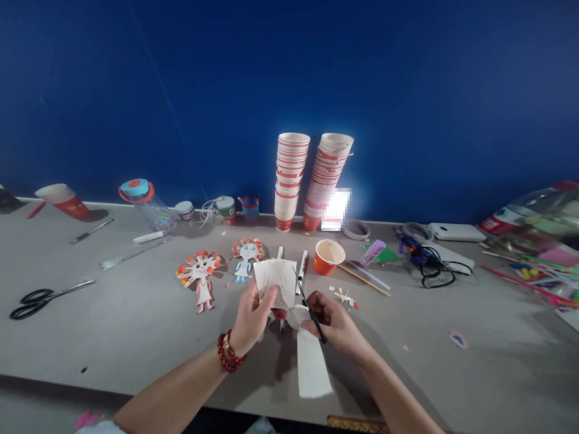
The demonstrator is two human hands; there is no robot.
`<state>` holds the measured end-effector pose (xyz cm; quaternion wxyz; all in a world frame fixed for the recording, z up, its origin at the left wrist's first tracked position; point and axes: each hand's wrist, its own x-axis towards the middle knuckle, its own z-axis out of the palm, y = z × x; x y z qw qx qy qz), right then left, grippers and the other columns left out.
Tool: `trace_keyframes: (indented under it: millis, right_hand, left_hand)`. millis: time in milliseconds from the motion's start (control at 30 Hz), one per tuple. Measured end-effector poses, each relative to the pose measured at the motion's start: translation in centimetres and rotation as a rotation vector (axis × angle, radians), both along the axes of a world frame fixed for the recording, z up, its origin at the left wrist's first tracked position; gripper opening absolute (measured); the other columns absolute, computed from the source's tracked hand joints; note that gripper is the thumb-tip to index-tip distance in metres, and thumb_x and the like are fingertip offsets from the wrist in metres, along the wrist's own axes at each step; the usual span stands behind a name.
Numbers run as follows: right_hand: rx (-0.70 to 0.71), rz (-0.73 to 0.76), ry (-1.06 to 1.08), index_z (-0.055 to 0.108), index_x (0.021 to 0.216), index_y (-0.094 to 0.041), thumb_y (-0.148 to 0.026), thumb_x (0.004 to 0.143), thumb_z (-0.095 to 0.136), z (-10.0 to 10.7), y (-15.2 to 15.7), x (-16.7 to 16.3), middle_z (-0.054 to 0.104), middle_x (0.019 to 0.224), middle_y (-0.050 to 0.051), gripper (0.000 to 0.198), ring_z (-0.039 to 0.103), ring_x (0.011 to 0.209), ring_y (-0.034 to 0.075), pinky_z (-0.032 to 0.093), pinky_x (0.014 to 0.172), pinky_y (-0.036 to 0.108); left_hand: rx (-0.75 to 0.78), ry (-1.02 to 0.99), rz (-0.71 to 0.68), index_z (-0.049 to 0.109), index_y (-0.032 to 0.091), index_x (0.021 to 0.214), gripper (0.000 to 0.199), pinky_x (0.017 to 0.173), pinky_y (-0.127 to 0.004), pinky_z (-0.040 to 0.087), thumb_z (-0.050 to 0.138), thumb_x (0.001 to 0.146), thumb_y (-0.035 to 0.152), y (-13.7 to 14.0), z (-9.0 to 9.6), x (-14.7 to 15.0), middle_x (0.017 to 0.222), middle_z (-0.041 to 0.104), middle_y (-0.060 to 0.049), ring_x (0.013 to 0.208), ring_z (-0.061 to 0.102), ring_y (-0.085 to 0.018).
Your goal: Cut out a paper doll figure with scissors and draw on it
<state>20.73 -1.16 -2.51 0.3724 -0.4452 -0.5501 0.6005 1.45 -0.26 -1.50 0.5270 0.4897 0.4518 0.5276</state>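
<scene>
My left hand (256, 316) pinches a small piece of white paper (277, 280) with a pencil drawing of a figure on it. Black-handled scissors (311, 310) are in my right hand (335, 322), their blades pointing up beside the paper's right edge. Whether the blades touch the paper I cannot tell. Under my hands lies a long white paper strip (312, 364) with a rounded white piece (297, 316) at its top. Left of the paper are two paper dolls: one outlined in red (203, 280), one in blue (245, 259).
Two tall stacks of paper cups (289, 181) stand by the blue wall. An orange cup (329, 258), white scraps (346, 298) and a glue gun (423, 253) lie to the right. Another pair of scissors (38, 301) and a clear bottle (147, 205) are at left.
</scene>
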Motion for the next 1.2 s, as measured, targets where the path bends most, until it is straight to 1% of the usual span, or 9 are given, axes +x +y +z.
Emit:
trace_keyframes:
  millis: [133,300,433,600,733,867,967,1067,1200]
  right_hand:
    - [-0.007,-0.013,0.039,0.044,0.076,-0.021,-0.031,0.061,0.084,-0.2,0.1,-0.2,0.047,0.063,-0.007,0.044,0.042,0.055,0.009,0.031,0.050,0.020]
    - [0.082,-0.214,0.029,0.048,0.083,-0.021,-0.028,0.065,0.077,-0.4,0.1,-0.5,0.059,0.080,0.001,0.035,0.052,0.066,0.014,0.040,0.056,0.023]
    - [0.129,-0.301,-0.028,0.048,0.078,-0.021,-0.026,0.063,0.077,-0.6,0.0,-0.6,0.055,0.071,-0.002,0.033,0.045,0.057,0.011,0.033,0.049,0.022]
    - [0.151,-0.302,-0.055,0.046,0.075,-0.021,-0.027,0.063,0.076,0.1,-0.1,-1.4,0.048,0.063,-0.006,0.032,0.038,0.051,0.009,0.028,0.046,0.021]
    - [0.200,-0.310,0.010,0.047,0.076,-0.022,-0.028,0.063,0.075,0.9,-0.2,-1.8,0.049,0.064,-0.005,0.031,0.042,0.054,0.011,0.030,0.048,0.022]
    - [0.212,-0.368,0.039,0.047,0.076,-0.022,-0.028,0.062,0.074,0.9,-0.2,-1.2,0.050,0.067,-0.004,0.031,0.042,0.054,0.011,0.031,0.047,0.021]
    - [0.194,-0.289,-0.020,0.047,0.075,-0.022,-0.023,0.062,0.072,0.4,0.6,-1.7,0.049,0.063,-0.005,0.028,0.041,0.051,0.010,0.030,0.047,0.021]
    - [0.224,-0.251,-0.123,0.045,0.075,-0.022,-0.021,0.061,0.069,-0.1,2.3,-3.6,0.046,0.058,-0.008,0.028,0.040,0.048,0.009,0.030,0.046,0.021]
    - [0.279,-0.287,-0.153,0.046,0.076,-0.023,-0.022,0.064,0.067,-0.1,4.6,-6.0,0.051,0.061,-0.006,0.024,0.046,0.054,0.013,0.033,0.050,0.023]
  left_hand:
    - [0.028,-0.014,0.029,0.059,0.016,0.110,0.034,0.050,-0.024,0.055,0.059,0.086,0.040,0.1,0.2,-0.2,0.084,0.070,-0.005,0.055,0.064,-0.014]
    - [-0.021,-0.078,-0.036,0.056,0.016,0.110,0.034,0.044,-0.024,0.053,0.057,0.088,0.043,0.2,-0.1,0.2,0.079,0.070,-0.003,0.045,0.059,-0.012]
    - [-0.033,-0.093,-0.015,0.056,0.016,0.111,0.037,0.046,-0.024,0.054,0.059,0.087,0.044,0.4,-0.7,0.2,0.085,0.070,-0.005,0.052,0.062,-0.013]
    - [-0.012,-0.171,0.084,0.057,0.017,0.109,0.038,0.051,-0.024,0.055,0.063,0.084,0.044,0.5,-0.5,0.6,0.087,0.069,-0.004,0.061,0.063,-0.014]
    - [-0.016,-0.284,0.133,0.059,0.017,0.101,0.034,0.044,-0.026,0.048,0.069,0.079,0.042,1.2,0.4,0.1,0.074,0.069,-0.002,0.046,0.058,-0.014]
    - [0.078,-0.380,0.401,0.055,0.022,0.101,0.030,0.051,-0.025,0.050,0.069,0.079,0.036,3.4,2.2,-3.8,0.080,0.069,0.000,0.056,0.063,-0.014]
    - [0.222,-0.418,0.533,0.057,0.023,0.098,0.023,0.057,-0.026,0.052,0.068,0.079,0.031,4.0,3.7,-6.7,0.079,0.068,0.001,0.060,0.064,-0.013]
    - [0.288,-0.348,0.503,0.057,0.021,0.097,0.020,0.050,-0.023,0.048,0.064,0.083,0.033,3.1,4.8,-7.6,0.071,0.068,0.001,0.053,0.062,-0.013]
    - [0.250,-0.299,0.417,0.056,0.020,0.093,0.019,0.043,-0.022,0.045,0.065,0.083,0.034,1.5,4.6,-6.7,0.070,0.069,0.000,0.047,0.059,-0.012]
